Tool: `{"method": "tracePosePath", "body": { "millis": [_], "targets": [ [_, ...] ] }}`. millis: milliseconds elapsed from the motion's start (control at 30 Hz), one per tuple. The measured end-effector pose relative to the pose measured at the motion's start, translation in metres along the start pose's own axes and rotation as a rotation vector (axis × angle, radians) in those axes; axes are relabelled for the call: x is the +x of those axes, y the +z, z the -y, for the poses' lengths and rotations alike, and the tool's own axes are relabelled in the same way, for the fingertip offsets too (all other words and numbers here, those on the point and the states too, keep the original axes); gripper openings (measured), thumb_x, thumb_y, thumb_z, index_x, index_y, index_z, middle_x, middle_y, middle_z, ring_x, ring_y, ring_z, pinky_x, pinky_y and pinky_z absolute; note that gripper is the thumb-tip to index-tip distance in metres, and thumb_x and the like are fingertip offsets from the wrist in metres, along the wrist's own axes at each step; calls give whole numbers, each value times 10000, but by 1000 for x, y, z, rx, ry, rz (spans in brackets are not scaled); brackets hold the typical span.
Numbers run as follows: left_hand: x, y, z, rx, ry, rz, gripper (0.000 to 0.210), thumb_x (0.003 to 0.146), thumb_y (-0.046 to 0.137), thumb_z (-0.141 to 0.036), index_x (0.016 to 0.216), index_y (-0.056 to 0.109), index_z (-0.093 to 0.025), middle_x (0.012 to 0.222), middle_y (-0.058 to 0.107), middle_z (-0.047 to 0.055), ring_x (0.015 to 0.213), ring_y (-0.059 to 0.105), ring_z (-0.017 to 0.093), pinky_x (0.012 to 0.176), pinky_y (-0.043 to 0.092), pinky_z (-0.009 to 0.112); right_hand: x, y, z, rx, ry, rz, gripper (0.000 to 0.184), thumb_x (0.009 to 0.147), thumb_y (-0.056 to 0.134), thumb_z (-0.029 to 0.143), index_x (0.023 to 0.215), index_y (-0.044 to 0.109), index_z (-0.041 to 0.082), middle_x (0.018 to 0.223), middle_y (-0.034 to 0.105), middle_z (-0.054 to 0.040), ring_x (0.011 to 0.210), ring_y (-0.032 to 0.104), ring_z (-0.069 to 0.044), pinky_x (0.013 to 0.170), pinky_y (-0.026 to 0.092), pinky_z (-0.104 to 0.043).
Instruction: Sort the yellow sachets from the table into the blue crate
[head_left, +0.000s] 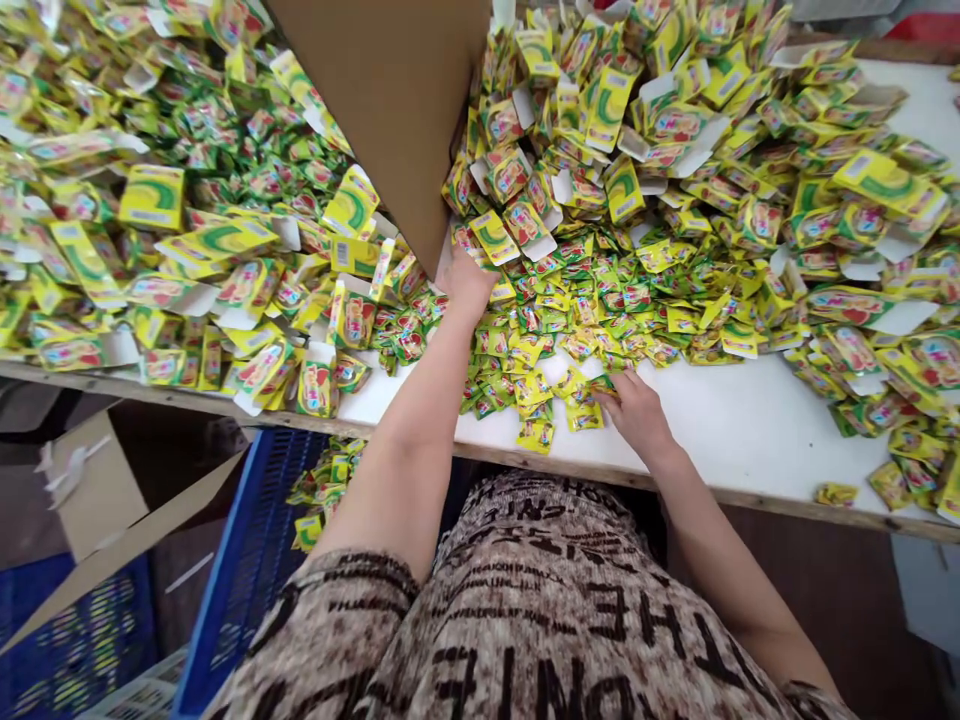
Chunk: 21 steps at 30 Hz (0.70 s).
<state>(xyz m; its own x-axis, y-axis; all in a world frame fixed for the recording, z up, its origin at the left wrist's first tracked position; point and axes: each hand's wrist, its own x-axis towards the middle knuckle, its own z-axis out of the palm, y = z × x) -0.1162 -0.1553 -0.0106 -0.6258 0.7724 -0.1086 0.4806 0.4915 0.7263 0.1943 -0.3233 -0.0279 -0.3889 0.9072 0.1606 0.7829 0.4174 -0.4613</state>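
My left hand point(469, 285) reaches to the low corner of an upright brown cardboard sheet point(405, 110), beside small yellow boxes point(493, 237). Its fingers are partly hidden and blurred, so what they hold, if anything, is unclear. At the front of the white table point(720, 420), my right hand point(639, 412) has its thumb and fingers closed around a small green-and-yellow packet point(600, 384). Loose packets point(534, 388) of the same kind lie spread between my two hands.
Heaps of yellow boxes with open white flaps point(697, 130) cover the right side; more boxes point(154, 198) and green packets point(262, 150) are piled left. Below the table edge stands a blue plastic crate point(232, 560) with packets inside. Cut cardboard point(97, 490) lies at lower left.
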Motion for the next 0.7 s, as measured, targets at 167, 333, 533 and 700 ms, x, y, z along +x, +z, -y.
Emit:
{"method": "tracePosePath", "body": {
  "millis": [167,333,533,700],
  "targets": [
    [-48,-5,-4,-717,-102,208,410,608,720,-141,966,523,-178,956,667,65,974,672,250,879,541,384,-17,5,-13,392,342,-120,375,811,701,502,665,515,210,680,548,-2,651,519,-169,615,464,-313],
    [-144,-17,7,-905,-20,740,411,670,629,-221,1066,534,-166,903,677,63,867,674,225,832,540,401,4,-9,11,961,563,-339,349,724,789,485,808,612,195,756,631,11,643,578,-145,578,534,-298],
    [-213,3,12,-55,577,497,538,669,662,-156,1174,476,-170,1161,580,143,1146,543,321,954,441,469,31,-42,58,811,373,-634,249,814,726,414,790,578,216,775,595,9,702,547,-136,645,483,-282],
    [-230,18,13,293,623,235,343,764,679,-260,1026,480,-160,1090,551,165,1073,533,331,872,441,430,21,-35,58,338,284,-458,428,826,693,327,583,356,222,623,379,43,631,393,-127,606,334,-285]
  ]
}}
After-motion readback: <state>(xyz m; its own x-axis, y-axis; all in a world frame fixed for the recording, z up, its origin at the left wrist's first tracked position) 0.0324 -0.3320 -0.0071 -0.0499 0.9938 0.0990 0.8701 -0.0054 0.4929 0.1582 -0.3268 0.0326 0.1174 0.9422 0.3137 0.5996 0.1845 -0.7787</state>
